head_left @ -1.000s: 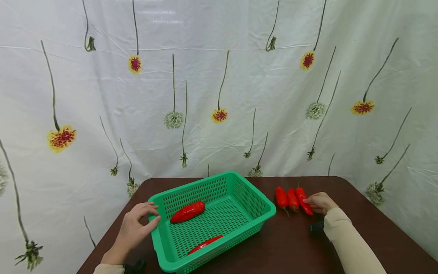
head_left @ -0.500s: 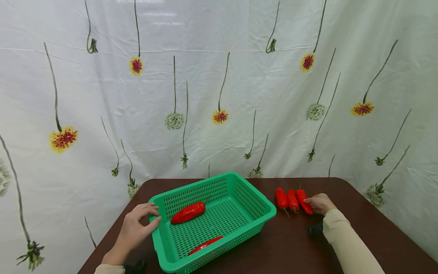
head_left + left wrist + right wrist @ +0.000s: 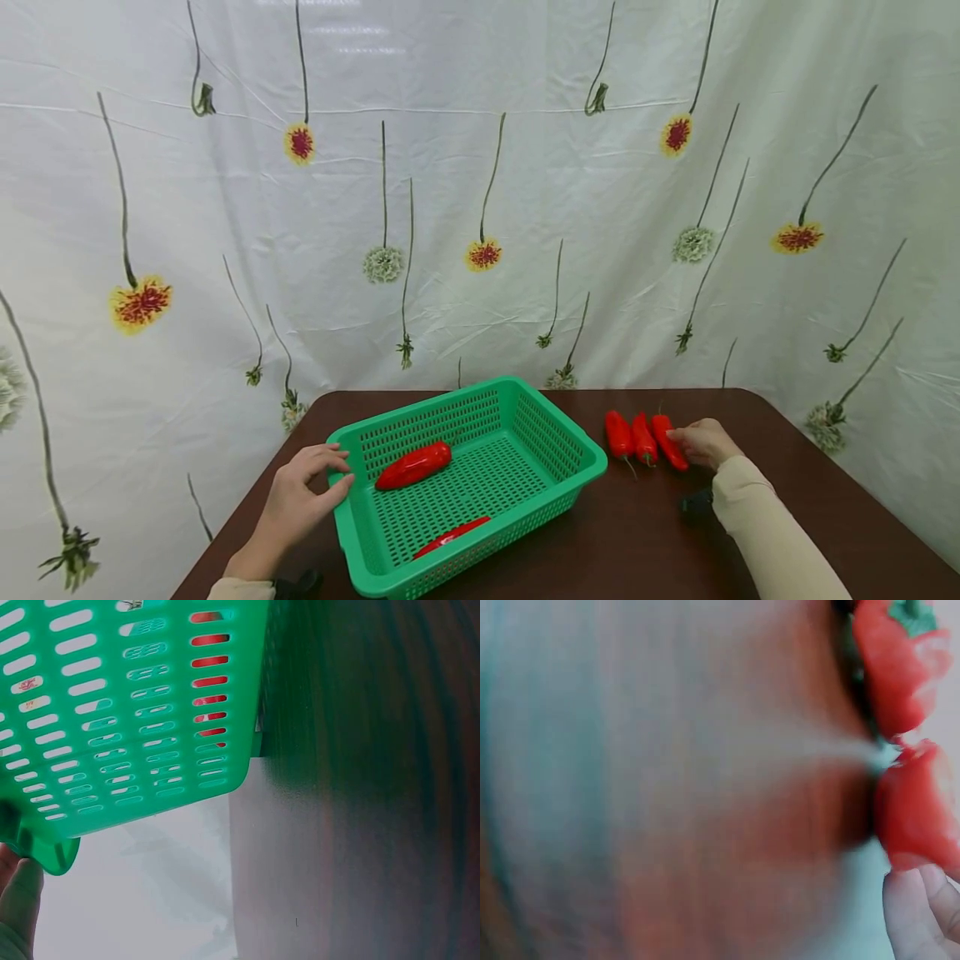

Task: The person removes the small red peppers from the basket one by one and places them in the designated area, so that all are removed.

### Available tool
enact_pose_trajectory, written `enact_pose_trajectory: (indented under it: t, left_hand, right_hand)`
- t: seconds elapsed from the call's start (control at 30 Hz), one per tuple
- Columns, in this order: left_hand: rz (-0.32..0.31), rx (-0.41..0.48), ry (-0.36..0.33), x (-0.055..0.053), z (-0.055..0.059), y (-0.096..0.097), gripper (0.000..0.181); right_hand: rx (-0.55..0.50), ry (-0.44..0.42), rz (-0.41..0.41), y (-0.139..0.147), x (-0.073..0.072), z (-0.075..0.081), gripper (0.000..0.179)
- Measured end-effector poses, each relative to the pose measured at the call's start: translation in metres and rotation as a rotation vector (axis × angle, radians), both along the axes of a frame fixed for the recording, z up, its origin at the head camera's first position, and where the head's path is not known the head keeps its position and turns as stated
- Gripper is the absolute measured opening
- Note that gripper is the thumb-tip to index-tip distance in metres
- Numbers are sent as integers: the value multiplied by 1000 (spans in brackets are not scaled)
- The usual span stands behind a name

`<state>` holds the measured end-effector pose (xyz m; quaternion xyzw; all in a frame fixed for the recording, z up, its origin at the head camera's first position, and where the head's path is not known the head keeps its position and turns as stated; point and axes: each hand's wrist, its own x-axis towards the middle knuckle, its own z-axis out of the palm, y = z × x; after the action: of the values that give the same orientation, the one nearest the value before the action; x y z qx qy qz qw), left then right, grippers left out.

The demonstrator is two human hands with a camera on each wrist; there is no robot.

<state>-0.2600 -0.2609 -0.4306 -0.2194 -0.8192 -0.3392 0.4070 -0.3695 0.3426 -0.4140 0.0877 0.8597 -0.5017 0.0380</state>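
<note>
So the rightmost red pepper (image 3: 669, 442) was lying on the dark bench (image 3: 630, 533), right of center in the head view, with the right hand (image 3: 708, 443) up against its right side. Those fingers were bent and the tips touched it, but I honestly couldn't tell if they had a proper grip. Just left of it were the middle pepper (image 3: 643, 442) and the left pepper (image 3: 618, 435), all three in a row. The left hand (image 3: 296, 496), lower left, had loosely bent fingers with a gap to the thumb, tips just touching the rim of the green basket (image 3: 491, 479), not pinching anything. That basket sat lower center, tilted across the frame, with one whole pepper (image 3: 414, 466) inside and another pepper (image 3: 452, 537) partly hidden behind its near wall.
</note>
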Motion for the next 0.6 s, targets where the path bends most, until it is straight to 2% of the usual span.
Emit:
enact_pose_trajectory:
  t: [0.3,0.6]
  left_hand:
    - [6,-9,10,-1,0,-2,23]
    - [-3,-15,29,-1,0,0,25]
  right_hand:
    - [76,51,24,-7,-5,29,51]
    - [78,101,216,-42,-2,56,57]
